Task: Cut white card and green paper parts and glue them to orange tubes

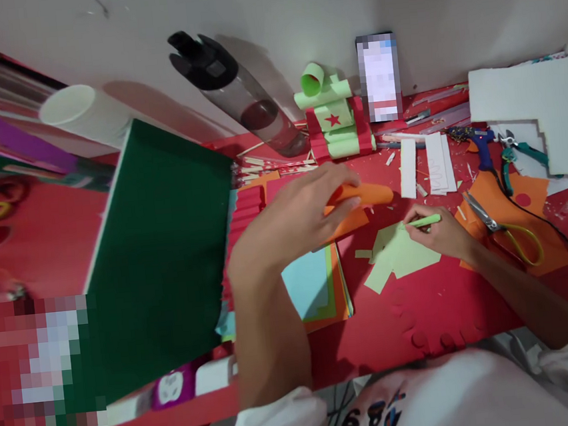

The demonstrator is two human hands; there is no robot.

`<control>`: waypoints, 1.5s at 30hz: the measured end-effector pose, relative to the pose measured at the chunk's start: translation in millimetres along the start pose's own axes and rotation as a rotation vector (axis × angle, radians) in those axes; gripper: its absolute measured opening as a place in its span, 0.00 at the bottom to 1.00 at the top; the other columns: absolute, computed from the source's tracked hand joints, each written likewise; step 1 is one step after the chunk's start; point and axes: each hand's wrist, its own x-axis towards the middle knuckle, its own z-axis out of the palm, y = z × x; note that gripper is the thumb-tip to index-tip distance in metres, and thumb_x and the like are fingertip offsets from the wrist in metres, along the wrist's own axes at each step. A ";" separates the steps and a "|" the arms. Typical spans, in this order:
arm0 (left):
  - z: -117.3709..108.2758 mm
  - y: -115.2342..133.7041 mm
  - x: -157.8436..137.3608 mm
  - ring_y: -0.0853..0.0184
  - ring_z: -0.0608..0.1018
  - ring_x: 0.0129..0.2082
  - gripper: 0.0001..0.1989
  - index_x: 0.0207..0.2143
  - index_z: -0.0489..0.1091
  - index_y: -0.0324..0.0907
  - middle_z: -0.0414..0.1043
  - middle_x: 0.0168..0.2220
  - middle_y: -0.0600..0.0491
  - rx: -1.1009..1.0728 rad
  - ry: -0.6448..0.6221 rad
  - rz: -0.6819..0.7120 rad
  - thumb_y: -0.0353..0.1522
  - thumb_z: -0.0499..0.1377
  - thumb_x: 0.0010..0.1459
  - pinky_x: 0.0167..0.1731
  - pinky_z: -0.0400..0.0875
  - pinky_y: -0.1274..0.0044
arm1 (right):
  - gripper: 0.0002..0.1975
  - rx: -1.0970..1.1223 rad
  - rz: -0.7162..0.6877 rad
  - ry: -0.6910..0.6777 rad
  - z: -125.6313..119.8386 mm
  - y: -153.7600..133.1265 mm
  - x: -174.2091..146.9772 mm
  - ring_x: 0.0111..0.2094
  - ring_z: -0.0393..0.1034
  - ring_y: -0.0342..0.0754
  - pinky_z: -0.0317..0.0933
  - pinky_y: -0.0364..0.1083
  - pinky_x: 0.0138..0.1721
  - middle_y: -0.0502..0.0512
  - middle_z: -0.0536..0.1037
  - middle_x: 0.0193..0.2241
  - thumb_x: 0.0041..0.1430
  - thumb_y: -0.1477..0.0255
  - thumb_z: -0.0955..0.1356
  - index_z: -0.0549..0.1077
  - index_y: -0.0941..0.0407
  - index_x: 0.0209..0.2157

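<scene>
"Right fingers point(418, 211)?"
"Pinched around a green pen point(431, 220), over pale green paper point(408, 254) flat on the red surface point(467, 296). Left fingers point(347, 205) clasp an orange tube point(380, 194)."
"Advice?"
"Hold the paper steady"

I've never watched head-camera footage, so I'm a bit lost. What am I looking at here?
There's no machine: these are a person's own bare hands. The one picture comes from a camera on their head, facing forward and down. The left hand holds an orange roll; the right hand holds a light green pen-like stick at light green paper. The red tabletop also bears yellow-handled scissors, a blue glue gun and a bottle.
</scene>
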 end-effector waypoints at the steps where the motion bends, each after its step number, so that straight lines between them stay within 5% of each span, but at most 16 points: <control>1: 2.9 -4.7 2.8 0.60 0.77 0.43 0.11 0.49 0.69 0.43 0.74 0.48 0.47 -0.001 0.047 -0.026 0.37 0.54 0.69 0.43 0.71 0.71 | 0.03 0.005 -0.005 0.002 0.0 0.7 0.1 0.27 0.71 0.44 0.60 0.43 0.29 0.48 0.80 0.28 0.61 0.68 0.69 0.74 0.52 0.34; 5: 23.8 -21.5 18.7 0.61 0.75 0.43 0.09 0.47 0.66 0.42 0.71 0.47 0.47 -0.059 0.133 -0.026 0.36 0.56 0.67 0.44 0.71 0.70 | 0.04 -0.004 -0.005 0.006 -0.7 1.1 0.8 0.28 0.72 0.46 0.61 0.44 0.29 0.49 0.80 0.28 0.62 0.66 0.69 0.75 0.52 0.35; 11: 55.5 -28.9 37.6 0.62 0.74 0.43 0.07 0.47 0.64 0.41 0.68 0.50 0.46 -0.106 0.083 -0.020 0.30 0.57 0.66 0.45 0.71 0.69 | 0.04 -0.023 0.001 0.010 -2.3 -2.9 1.5 0.27 0.72 0.46 0.61 0.44 0.29 0.50 0.80 0.27 0.61 0.67 0.69 0.75 0.52 0.34; 17: 53.2 -17.7 39.2 0.53 0.72 0.56 0.08 0.48 0.67 0.39 0.68 0.54 0.40 0.084 0.091 -0.023 0.27 0.55 0.67 0.54 0.69 0.63 | 0.03 -0.023 0.006 -0.008 -3.5 -4.5 0.8 0.26 0.70 0.46 0.60 0.44 0.28 0.49 0.79 0.26 0.59 0.68 0.69 0.74 0.52 0.33; 22: 45.4 26.6 10.1 0.57 0.78 0.45 0.13 0.46 0.72 0.36 0.74 0.45 0.42 0.177 -0.198 0.018 0.32 0.50 0.73 0.45 0.72 0.67 | 0.02 -0.058 -0.012 0.005 -2.3 -1.2 1.3 0.27 0.69 0.46 0.60 0.44 0.29 0.49 0.78 0.27 0.59 0.69 0.70 0.73 0.52 0.33; 26: 77.7 62.4 -28.5 0.55 0.79 0.51 0.13 0.54 0.72 0.37 0.76 0.50 0.42 0.192 -0.364 0.161 0.28 0.54 0.70 0.48 0.73 0.67 | 0.01 -0.051 -0.033 0.004 -2.8 -1.6 1.1 0.29 0.71 0.47 0.61 0.45 0.31 0.50 0.78 0.28 0.59 0.71 0.69 0.73 0.52 0.33; 30: 114.4 74.3 -48.9 0.52 0.74 0.61 0.20 0.62 0.67 0.35 0.71 0.62 0.37 0.274 -0.323 0.126 0.29 0.55 0.69 0.56 0.72 0.63 | 0.03 -0.036 -0.034 0.070 -4.5 -3.6 1.8 0.31 0.72 0.48 0.63 0.46 0.33 0.51 0.79 0.30 0.63 0.68 0.69 0.74 0.52 0.37; 34: 128.4 74.8 -46.3 0.50 0.72 0.63 0.23 0.65 0.64 0.31 0.65 0.68 0.35 0.394 -0.285 0.124 0.32 0.52 0.71 0.59 0.70 0.60 | 0.06 -0.054 -0.050 0.114 -6.7 -3.5 3.9 0.37 0.76 0.51 0.67 0.48 0.39 0.54 0.82 0.37 0.65 0.67 0.68 0.75 0.52 0.41; 42: 142.9 90.6 -29.3 0.47 0.78 0.56 0.22 0.61 0.68 0.33 0.65 0.66 0.25 0.484 -0.232 0.077 0.37 0.54 0.72 0.47 0.77 0.63 | 0.07 -0.081 -0.041 0.150 -9.9 -0.5 5.2 0.36 0.77 0.51 0.68 0.48 0.38 0.55 0.83 0.37 0.63 0.66 0.69 0.77 0.52 0.40; 45: 147.4 95.2 -25.1 0.49 0.81 0.52 0.17 0.58 0.70 0.33 0.69 0.64 0.27 0.490 -0.203 0.061 0.31 0.53 0.71 0.43 0.77 0.64 | 0.06 -0.069 -0.038 0.156 -9.2 -2.7 5.2 0.37 0.77 0.52 0.68 0.49 0.40 0.55 0.83 0.37 0.63 0.67 0.69 0.77 0.52 0.40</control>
